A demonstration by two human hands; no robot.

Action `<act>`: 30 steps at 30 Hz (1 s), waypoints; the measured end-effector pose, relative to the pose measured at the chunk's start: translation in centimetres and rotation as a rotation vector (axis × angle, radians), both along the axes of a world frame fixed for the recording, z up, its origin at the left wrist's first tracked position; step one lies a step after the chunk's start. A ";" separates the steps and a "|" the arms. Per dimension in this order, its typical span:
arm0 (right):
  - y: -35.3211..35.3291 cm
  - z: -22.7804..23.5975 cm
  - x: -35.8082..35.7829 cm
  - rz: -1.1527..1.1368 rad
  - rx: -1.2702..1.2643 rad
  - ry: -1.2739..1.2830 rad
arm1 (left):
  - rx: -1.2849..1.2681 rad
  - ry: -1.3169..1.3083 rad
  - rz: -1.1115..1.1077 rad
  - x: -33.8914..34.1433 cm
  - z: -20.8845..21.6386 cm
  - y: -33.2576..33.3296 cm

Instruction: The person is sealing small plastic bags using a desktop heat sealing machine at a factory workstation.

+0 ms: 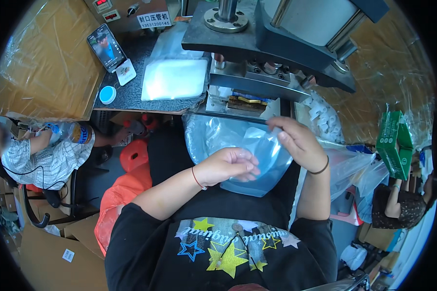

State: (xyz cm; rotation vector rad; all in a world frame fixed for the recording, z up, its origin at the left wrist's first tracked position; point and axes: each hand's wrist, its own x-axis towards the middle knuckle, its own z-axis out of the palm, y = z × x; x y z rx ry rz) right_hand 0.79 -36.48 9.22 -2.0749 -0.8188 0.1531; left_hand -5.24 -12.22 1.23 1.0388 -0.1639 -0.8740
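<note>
Near the centre of the frame, a clear plastic pouch (257, 183) lies over the person's dark-clad lap; the right hand (301, 145), just right of centre, pinches its upper right edge between thumb and fingers; the left hand (228, 166), left of it, is in front of the pouch with its fingers curled, and whether it grips the plastic I cannot tell; behind the pouch is a larger plastic liner (199, 138); above, at upper centre to upper right, stands a metal press (257, 82), with white plastic pieces (323, 119) heaped to its lower right; on the dark worktop (136, 99) at upper left are a stack of clear sheets (175, 80), a propped phone (105, 47) and a blue round lid (108, 94).
</note>
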 end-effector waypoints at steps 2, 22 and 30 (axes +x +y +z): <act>-1.3 -0.3 0.8 -0.338 -0.338 -0.390 | -0.008 0.060 0.022 0.1 -0.4 -0.1; -8.4 -7.3 3.0 -0.694 -0.442 -0.466 | 1.606 -1.374 0.721 8.6 -0.8 12.1; -3.8 -3.8 -0.8 -0.733 -0.247 -0.336 | 0.895 -1.003 0.715 3.3 -1.4 10.6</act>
